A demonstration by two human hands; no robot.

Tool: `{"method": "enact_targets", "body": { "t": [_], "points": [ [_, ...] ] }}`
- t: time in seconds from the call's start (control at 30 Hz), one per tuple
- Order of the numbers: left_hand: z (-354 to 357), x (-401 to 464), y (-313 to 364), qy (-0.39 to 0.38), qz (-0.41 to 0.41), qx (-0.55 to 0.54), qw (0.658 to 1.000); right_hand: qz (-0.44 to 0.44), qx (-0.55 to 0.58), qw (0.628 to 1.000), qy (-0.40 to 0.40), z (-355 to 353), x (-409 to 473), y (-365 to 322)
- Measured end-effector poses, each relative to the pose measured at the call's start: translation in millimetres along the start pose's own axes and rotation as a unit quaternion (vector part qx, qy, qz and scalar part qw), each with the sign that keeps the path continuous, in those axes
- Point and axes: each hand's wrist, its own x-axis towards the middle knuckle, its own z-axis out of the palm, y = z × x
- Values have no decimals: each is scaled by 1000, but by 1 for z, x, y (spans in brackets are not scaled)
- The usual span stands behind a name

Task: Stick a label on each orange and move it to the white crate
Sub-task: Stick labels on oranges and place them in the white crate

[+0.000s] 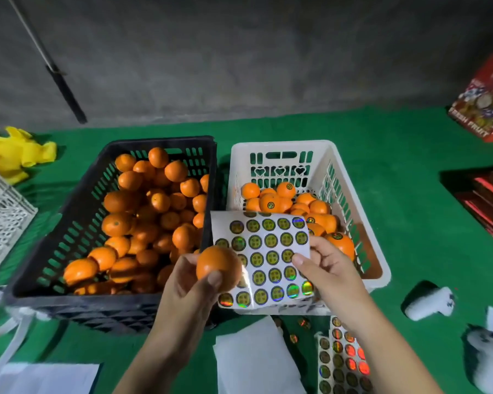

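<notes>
Just in front of the white crate (350, 177), over its near rim, the left hand (194, 282) grips an unlabelled orange (218, 267), thumb and fingers curled round it. Beside the orange, the right hand (325, 265) pinches the right edge of a sheet of round labels (268, 257), thumb on top, holding it up over the crate's near end. Left of the white crate stands a black crate (69, 223), heaped with oranges that show no labels; inside the white crate lie a smaller number, several showing a label.

The step in hand looks like the labelling of this one orange: fruit picked, label not yet peeled. Next, I judge, a finger must lift one label from the sheet and press it on the peel, though both hands are occupied, so one must shift its hold. Then the orange goes into the white crate.
</notes>
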Motion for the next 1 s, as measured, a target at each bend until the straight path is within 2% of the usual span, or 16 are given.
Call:
{"method": "enact_targets", "body": {
  "t": [0.07,0.13,0.2,0.37,0.57,0.73,0.83,0.9,1.0],
  "points": [
    [-3,-6,-3,9,-1,14,1000,-39,-124,991,42,6,-9,3],
    [-4,-11,-4,1,9,25,1000,-108,-309,939,104,14,-19,1],
    [-5,-15,-5,-25,21,50,998,-179,-382,900,109,22,-26,-7],
    [-3,-25,1,-97,18,115,989,-249,-410,877,36,41,-37,-34],
    [8,-37,7,-152,25,120,981,-238,-328,914,30,45,-38,-51],
    [15,-43,11,-165,39,124,978,-296,-368,882,4,32,-42,-59],
    [18,-45,13,-167,53,130,976,-290,-376,880,-23,28,-43,-62],
    [20,-46,15,-173,63,141,973,-273,-369,888,-30,27,-43,-60],
    [22,-46,18,-176,63,145,972,-211,-288,933,-48,22,-46,-59]
  ]
}}
